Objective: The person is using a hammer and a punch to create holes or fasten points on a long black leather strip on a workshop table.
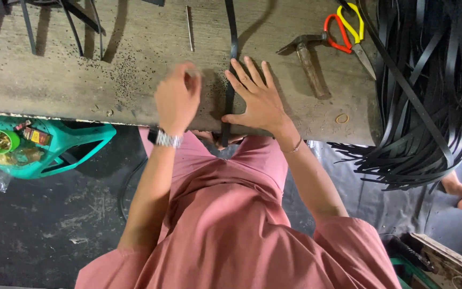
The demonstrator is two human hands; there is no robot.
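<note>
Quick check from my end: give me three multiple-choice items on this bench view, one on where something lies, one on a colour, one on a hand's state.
1. Where is the hammer?
A. on the floor
B. on the bench, beside the scissors
C. in the left hand

2. What colours are the handles of the scissors?
A. red and yellow
B. blue and green
C. both black

3. How is the right hand?
A. fisted around the hammer
B. off the bench
C. flat, fingers spread, on the black strip

Answers: B, the hammer lies just left of the scissors; A, one loop of each colour; C, the palm presses the strip down.
</note>
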